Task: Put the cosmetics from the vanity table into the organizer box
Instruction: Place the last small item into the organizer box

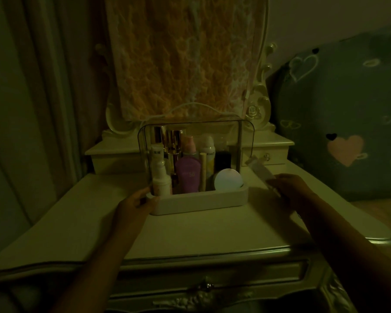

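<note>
Head view, dim: white organizer box with clear lid [199, 201] mid cream tabletop [190, 233], packed with bottles. Left hand [137, 203] loosely open, fingers [152, 199] touching box's left corner. Right hand [290, 188] pinching pale flat tube [261, 169] beside box.

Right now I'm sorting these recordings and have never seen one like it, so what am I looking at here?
There is one picture, from a camera worn on a person's head, looking down at their bare hands. On the vanity table stands an organizer box with a clear cover, already full of bottles, including a purple tube and a round white compact. The left hand touches the box's left end. The right hand holds a pale tube just right of the box.
</note>
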`<state>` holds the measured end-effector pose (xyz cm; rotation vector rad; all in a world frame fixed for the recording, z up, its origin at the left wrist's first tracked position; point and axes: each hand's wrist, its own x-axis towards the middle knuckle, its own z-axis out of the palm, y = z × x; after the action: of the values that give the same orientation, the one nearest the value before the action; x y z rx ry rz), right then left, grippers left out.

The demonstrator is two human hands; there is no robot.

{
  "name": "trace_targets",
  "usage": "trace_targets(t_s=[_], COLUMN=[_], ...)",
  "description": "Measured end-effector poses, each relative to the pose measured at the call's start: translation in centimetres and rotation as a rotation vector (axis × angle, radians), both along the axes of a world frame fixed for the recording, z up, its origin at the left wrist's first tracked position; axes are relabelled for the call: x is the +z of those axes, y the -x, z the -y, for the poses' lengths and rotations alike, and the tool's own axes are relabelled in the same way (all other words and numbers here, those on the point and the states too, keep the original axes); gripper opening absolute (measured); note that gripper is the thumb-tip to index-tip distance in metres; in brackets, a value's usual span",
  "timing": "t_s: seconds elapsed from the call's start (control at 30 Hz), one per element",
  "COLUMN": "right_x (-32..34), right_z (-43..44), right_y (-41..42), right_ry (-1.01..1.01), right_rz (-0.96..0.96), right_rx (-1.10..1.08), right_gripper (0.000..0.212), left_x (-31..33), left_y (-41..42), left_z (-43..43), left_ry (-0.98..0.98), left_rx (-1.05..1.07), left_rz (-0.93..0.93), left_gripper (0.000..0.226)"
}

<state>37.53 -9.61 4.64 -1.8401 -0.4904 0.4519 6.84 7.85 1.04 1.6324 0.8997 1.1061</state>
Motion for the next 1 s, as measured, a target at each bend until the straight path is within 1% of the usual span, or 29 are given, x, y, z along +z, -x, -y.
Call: trace_targets(t_s=[0.07,0.13,0.27,0.33,0.5,0.57,0.63,0.8,0.93,1.0], right_x=[0.2,0.5,1.0,1.2,1.4,1.6,1.8,3.0,4.6,5.5], right_z=[1.6,3.0,4.8,5.3,5.5,5.2,4.5,1.9,-0.3,-1.4], right_y=[0.9,1.9,4.0,4.9,6.1,6.6,7.3,8.9,10.1,10.4], right_ry=[-0.081,-0.095,-0.137,-0.124,-0.128,-0.137,-0.157,-0.126,-0.221,-0.223], right_rz=[-0.006,0.036,0.088,0.103,0.086,0.08,0.087,0.211,0.218,0.303], right_rx=[0.011,0.039,0.145,0.203,0.304,0.332,0.361,0.433,0.498,0.469], right_gripper=[0.012,0.01,0.014,0.014,0.019,0.023,0.022,0.018,0.021,0.026], left_x=[-0.1,-0.2,-0.3,-0.3,-0.2,-0.1,-0.1,-0.1,0.0,0.1], left_y=[0.0,0.1,0.1,0.2,0.2,0.2,0.2,0.2,0.2,0.1], left_z=[-0.2,-0.3,-0.3,-0.3,0.0,0.1,0.2,0.0,0.1,0.2], left_ry=[0.005,0.013,-0.008,-0.009,0.006,-0.008,-0.017,0.004,-0.003,0.0], left_rx=[0.004,0.012,0.015,0.015,0.001,0.005,0.01,0.011,-0.002,-0.002], left_rz=[-0.011,-0.026,-0.053,-0.058,-0.044,-0.047,-0.046,-0.045,-0.037,-0.025], left_gripper=[0.042,0.042,0.041,0.042,0.044,0.044,0.043,0.045,0.042,0.042])
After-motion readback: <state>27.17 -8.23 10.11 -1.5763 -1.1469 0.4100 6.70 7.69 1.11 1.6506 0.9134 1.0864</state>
